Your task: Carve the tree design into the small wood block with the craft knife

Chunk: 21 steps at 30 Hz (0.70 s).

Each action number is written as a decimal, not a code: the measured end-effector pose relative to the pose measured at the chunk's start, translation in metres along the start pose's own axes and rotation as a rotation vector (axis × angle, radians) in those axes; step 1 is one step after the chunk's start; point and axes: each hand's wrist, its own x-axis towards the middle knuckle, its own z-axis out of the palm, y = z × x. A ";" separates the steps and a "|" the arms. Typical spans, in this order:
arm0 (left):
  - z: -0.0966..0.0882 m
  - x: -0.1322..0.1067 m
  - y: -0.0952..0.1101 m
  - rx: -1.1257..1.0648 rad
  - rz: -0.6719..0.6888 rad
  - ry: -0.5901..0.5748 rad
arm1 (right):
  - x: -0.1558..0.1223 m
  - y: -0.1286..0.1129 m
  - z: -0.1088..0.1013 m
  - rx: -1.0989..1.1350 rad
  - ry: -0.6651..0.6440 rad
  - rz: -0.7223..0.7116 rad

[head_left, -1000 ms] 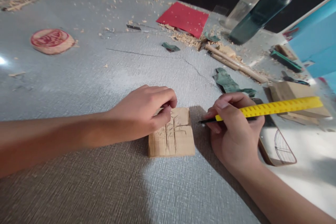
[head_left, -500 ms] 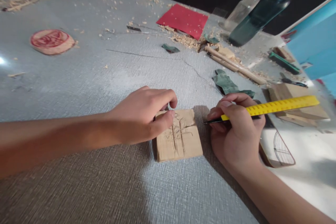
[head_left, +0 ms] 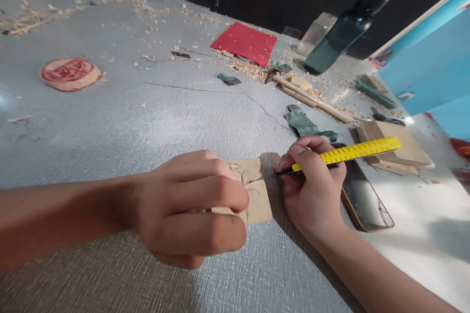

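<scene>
Grey tabletop (head_left: 113, 127), right fingers (head_left: 310, 163) closed round yellow tool (head_left: 363, 150), left fingers (head_left: 220, 191) curled over wood (head_left: 260, 205), grip unclear.

Pale, squarish wooden block (head_left: 260, 205): flat on grey textured tabletop (head_left: 235, 283); upper face carved with grooves; left part hidden.
Yellow ribbed-handled cutter (head_left: 363, 150): dark pointed tip; held aslant in right hand (head_left: 314, 193); tip just beside block's right edge, apart.

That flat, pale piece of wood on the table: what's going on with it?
A person's left hand covers much of the flat, pale wood piece with cut lines; whether it grips is hidden. The right hand holds a slim yellow-handled tool with a dark pointed tip, the tip just off the wood's right edge. A round, red-marked wooden disc lies farther left.
</scene>
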 end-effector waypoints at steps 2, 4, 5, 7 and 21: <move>-0.004 0.002 0.001 -0.026 -0.033 -0.013 | -0.001 0.000 0.001 0.006 -0.002 -0.001; -0.008 0.004 0.000 -0.086 -0.187 -0.058 | -0.001 0.000 0.001 0.016 -0.006 -0.006; -0.008 0.003 -0.001 -0.114 -0.272 -0.080 | -0.002 0.000 0.001 0.023 -0.007 -0.009; -0.007 0.001 -0.004 -0.139 -0.404 -0.110 | -0.002 0.000 0.002 0.035 -0.013 -0.008; 0.004 -0.007 -0.009 0.116 -0.335 -0.340 | 0.000 0.002 0.000 -0.002 -0.074 -0.002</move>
